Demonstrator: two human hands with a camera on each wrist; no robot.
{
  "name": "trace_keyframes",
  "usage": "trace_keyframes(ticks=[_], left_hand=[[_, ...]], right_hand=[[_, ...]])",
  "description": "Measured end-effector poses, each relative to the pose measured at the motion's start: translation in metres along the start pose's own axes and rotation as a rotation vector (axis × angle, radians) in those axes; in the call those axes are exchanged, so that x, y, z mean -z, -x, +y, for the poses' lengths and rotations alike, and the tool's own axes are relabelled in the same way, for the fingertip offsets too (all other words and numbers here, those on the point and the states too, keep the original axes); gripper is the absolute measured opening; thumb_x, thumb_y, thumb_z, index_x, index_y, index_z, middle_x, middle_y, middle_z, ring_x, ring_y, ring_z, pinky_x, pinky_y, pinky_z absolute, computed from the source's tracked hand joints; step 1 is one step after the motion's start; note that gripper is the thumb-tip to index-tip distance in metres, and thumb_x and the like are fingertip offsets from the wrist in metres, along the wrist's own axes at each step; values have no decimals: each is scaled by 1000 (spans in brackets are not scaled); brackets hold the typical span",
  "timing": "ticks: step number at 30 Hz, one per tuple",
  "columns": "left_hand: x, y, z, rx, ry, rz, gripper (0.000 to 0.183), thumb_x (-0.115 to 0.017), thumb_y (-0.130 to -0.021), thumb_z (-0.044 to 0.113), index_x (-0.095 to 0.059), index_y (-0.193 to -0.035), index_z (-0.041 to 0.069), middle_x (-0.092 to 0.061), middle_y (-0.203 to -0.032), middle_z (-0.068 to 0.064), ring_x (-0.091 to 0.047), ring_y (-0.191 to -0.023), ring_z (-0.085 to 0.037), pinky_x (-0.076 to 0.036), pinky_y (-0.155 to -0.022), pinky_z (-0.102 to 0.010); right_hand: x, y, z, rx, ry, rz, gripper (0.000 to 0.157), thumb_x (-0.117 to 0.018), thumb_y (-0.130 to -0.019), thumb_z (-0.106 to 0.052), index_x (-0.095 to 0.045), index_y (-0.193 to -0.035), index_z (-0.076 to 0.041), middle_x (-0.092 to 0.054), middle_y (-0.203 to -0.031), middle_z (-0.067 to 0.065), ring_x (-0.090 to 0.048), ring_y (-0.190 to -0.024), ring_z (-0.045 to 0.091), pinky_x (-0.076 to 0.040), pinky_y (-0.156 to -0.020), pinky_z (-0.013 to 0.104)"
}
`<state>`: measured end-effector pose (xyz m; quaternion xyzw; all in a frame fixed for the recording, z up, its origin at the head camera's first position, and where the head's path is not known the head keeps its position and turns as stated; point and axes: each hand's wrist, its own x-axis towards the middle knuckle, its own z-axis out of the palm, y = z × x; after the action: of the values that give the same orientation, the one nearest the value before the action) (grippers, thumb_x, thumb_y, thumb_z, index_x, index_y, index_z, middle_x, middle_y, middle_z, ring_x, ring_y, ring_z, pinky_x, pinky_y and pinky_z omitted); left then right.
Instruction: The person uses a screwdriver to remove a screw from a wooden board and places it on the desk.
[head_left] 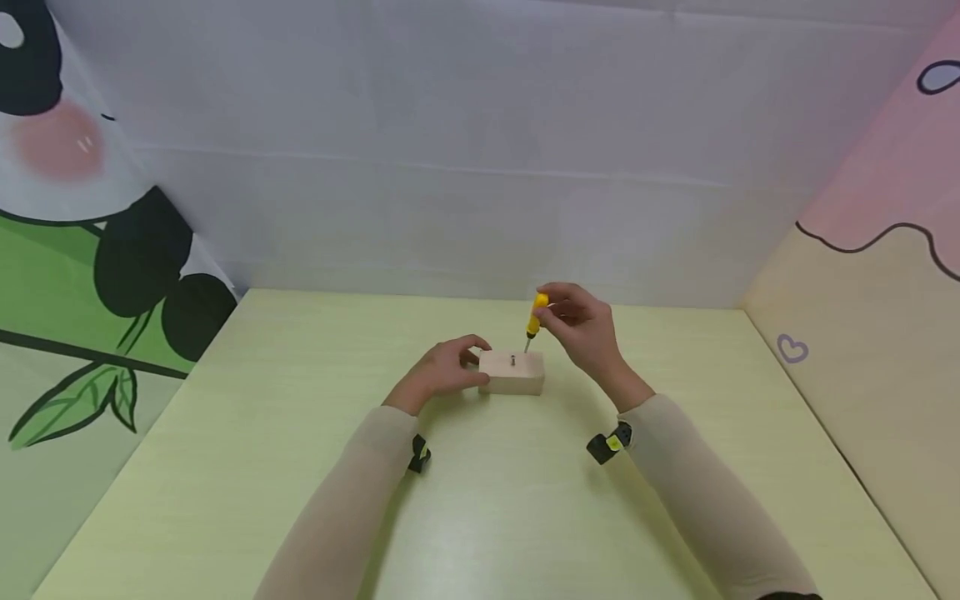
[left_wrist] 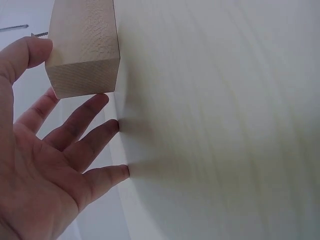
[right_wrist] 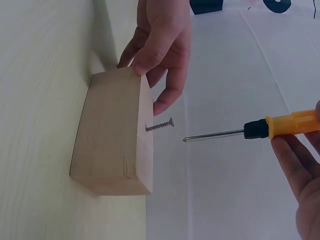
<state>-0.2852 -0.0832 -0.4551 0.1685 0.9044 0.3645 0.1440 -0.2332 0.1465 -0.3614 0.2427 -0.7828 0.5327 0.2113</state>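
Head view takes in a pale table (head_left: 480,517), with a wooden block (head_left: 512,382) lying near its far edge, roughly midway between the two far corners. A screw (right_wrist: 161,125) stands slightly tilted in the block's top face, its thread partly exposed.

At the block's left end, the left hand (head_left: 448,367) keeps a light, part-open grip: the thumb (left_wrist: 39,50) rests on the block close to its top edge, and the fingers fan out round the end, the outer two appearing to touch the table. The right hand (head_left: 583,329) is closed in a pinch on the yellow handle of a screwdriver (head_left: 537,315), held up over the block with its shaft pointing down. Right wrist view shows the screwdriver's tip near the screw's head, a gap between them.

Each wrist wears a black device (head_left: 609,442). Beyond the table's far edge hangs a white sheet (head_left: 465,150); cartoon panels (head_left: 56,275) flank both side edges.
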Motion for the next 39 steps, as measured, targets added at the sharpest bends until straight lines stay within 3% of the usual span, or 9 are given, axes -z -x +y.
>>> trace_keyframes(ticks=[6, 28, 39], left_hand=[[2, 1, 0, 0, 19, -3, 44, -71, -80, 36, -57, -121, 32, -64, -122, -4, -59, -114, -20, -47, -95, -43], [1, 1, 1, 11, 24, -12, 45, -71, -81, 36, -56, -124, 32, -64, -123, -5, -59, -115, -22, -47, -96, -44], [2, 2, 2, 10, 51, -16, 44, -71, -81, 35, -56, -123, 32, -63, -124, -5, -58, -117, -22, -47, -96, -45]], right_hand=[[-11, -2, 1, 21, -43, -13, 23, -66, -86, 4, -62, -109, 8, -67, -96, 25, -69, -80, 30, -55, -72, 18], [-17, -1, 1, 23, -7, -13, 23, -66, -86, 3, -63, -109, 6, -67, -98, 22, -69, -80, 35, -55, -73, 21], [-21, 2, -4, 142, 30, 17, 22, -69, -82, 8, -65, -104, 8, -66, -93, 23, -69, -74, 35, -58, -68, 33]])
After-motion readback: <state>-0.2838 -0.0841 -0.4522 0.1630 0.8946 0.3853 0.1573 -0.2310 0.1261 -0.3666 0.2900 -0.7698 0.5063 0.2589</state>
